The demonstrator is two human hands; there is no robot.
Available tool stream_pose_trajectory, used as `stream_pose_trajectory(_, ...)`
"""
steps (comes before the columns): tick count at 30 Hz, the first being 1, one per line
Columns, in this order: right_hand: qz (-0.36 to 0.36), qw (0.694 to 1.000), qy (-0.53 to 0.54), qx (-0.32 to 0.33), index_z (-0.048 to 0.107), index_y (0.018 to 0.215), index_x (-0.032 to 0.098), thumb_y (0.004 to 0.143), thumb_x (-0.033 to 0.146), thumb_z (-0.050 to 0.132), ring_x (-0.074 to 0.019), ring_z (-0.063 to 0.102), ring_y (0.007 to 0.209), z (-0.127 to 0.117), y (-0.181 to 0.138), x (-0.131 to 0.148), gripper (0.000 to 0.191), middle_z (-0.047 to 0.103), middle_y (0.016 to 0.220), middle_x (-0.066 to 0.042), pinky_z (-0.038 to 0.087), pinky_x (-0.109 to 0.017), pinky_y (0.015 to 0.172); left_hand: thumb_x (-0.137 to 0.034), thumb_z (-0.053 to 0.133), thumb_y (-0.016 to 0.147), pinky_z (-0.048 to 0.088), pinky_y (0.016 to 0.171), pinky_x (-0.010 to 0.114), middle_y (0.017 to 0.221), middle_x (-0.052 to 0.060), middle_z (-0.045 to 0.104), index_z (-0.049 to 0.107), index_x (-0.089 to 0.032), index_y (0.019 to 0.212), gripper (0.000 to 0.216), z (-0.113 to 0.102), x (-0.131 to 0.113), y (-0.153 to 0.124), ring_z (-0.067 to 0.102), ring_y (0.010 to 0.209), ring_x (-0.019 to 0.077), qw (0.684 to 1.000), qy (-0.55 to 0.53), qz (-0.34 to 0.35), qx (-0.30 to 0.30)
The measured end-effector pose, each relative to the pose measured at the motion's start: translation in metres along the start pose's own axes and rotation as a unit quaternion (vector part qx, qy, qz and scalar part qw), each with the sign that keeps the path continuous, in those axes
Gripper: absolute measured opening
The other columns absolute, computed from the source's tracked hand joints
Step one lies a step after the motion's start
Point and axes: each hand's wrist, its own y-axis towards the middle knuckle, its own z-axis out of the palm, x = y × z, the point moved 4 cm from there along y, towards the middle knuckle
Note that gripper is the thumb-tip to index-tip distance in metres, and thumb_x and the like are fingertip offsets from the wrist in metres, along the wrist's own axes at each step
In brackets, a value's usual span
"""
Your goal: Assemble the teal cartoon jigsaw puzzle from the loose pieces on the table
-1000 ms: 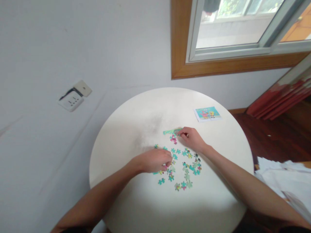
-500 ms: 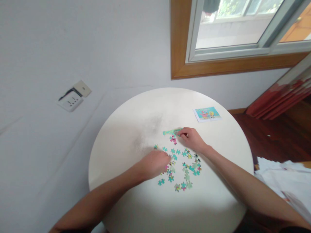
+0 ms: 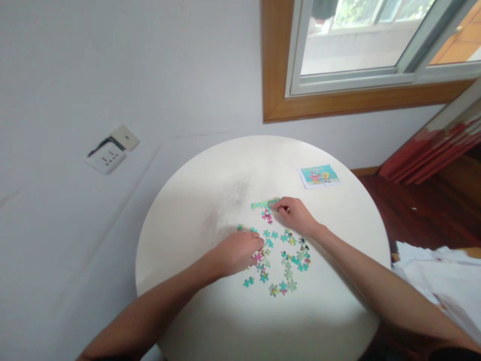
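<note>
Loose jigsaw pieces [image 3: 288,275], mostly teal and pale green with some pink and yellow, lie scattered over the white round table [image 3: 195,190]. Beyond them is a joined strip of puzzle [image 3: 259,205], with a pink joined bit [image 3: 267,216] just below it. My right hand [image 3: 295,214] is closed in a pinch at the strip's right end, on a puzzle piece largely covered by the fingers. Over the left side of the loose pieces my left hand [image 3: 240,252] is closed, fingertips bent down; whatever they hold is hidden.
A picture card [image 3: 319,176] with cartoon figures lies at the table's back right. The wall with a socket [image 3: 106,157] rises behind and to the left, below a wood-framed window [image 3: 278,108]. White papers [image 3: 432,271] are at the right, beside the table.
My left hand has shifted slightly, its fingers drawn a little back and showing more of a pink piece. My right hand stays at the strip's end. The whole view has moved slightly.
</note>
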Motion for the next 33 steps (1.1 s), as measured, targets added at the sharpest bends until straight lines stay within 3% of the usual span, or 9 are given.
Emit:
stream_pose_trajectory(4,0.002,1.0,0.005,-0.002,0.077,0.088,0.021,0.081,0.008,0.05,-0.018,0.066,0.079,0.0,0.0,0.0,0.031,0.075,0.09,-0.004,0.05,-0.029,0.074,-0.023,0.066,0.086,0.047,0.075,0.034,0.09,0.008,0.07,0.065,-0.017,0.087,0.006,0.003,-0.002,0.0,0.065,0.087,0.0251,0.999,0.0,-0.037,0.002)
stream_pose_trajectory(11,0.001,1.0,0.006,-0.001,0.077,0.087,0.021,0.08,0.008,0.049,-0.0179,0.066,0.078,0.0,0.001,0.0,0.031,0.075,0.089,-0.005,0.05,-0.029,0.073,-0.007,0.053,0.085,0.048,0.075,0.034,0.09,0.009,0.07,0.063,-0.017,0.084,0.015,0.005,-0.004,0.001,0.065,0.088,0.0249,0.998,-0.005,-0.058,0.016)
stream_pose_trajectory(15,0.003,1.0,0.005,0.0,0.077,0.087,0.021,0.081,0.008,0.05,-0.018,0.066,0.079,0.0,0.0,0.0,0.031,0.075,0.089,-0.004,0.05,-0.029,0.074,-0.006,0.052,0.085,0.048,0.077,0.035,0.094,0.008,0.067,0.062,-0.017,0.086,0.015,-0.001,-0.007,-0.002,0.063,0.091,0.0251,0.998,-0.017,-0.048,0.025)
stream_pose_trajectory(20,0.003,1.0,0.005,0.0,0.077,0.088,0.02,0.082,0.008,0.049,-0.0182,0.067,0.08,0.0,0.0,0.001,0.031,0.075,0.091,-0.005,0.05,-0.029,0.075,-0.003,0.053,0.084,0.047,0.079,0.034,0.103,0.009,0.062,0.06,-0.018,0.087,0.016,-0.005,-0.01,-0.005,0.058,0.096,0.0242,1.0,-0.014,-0.018,-0.005)
stream_pose_trajectory(24,0.005,1.0,0.008,0.0,0.077,0.089,0.019,0.082,0.008,0.049,-0.0182,0.067,0.081,0.0,0.0,0.001,0.031,0.075,0.091,-0.005,0.049,-0.029,0.075,-0.004,0.055,0.084,0.044,0.079,0.033,0.094,0.006,0.064,0.06,-0.018,0.084,0.015,0.002,-0.006,-0.004,0.059,0.093,0.0233,1.0,-0.022,-0.001,-0.007)
stream_pose_trajectory(29,0.005,1.0,0.011,0.002,0.077,0.089,0.019,0.081,0.007,0.049,-0.0182,0.066,0.081,0.0,0.0,0.0,0.031,0.075,0.091,-0.005,0.049,-0.028,0.075,-0.013,0.066,0.081,0.038,0.064,0.024,0.072,-0.001,0.065,0.06,-0.017,0.072,0.011,-0.001,0.014,0.001,0.058,0.071,0.0148,0.988,-0.155,-0.021,-0.001)
stream_pose_trajectory(33,0.0,1.0,0.014,0.01,0.077,0.089,0.018,0.081,0.007,0.049,-0.0183,0.066,0.081,0.002,0.0,0.001,0.031,0.075,0.091,-0.006,0.048,-0.028,0.076,-0.025,0.068,0.083,0.037,0.059,0.021,0.065,-0.002,0.063,0.066,-0.015,0.078,0.011,-0.015,0.04,0.013,0.054,0.06,0.0104,0.942,-0.32,-0.057,-0.082)
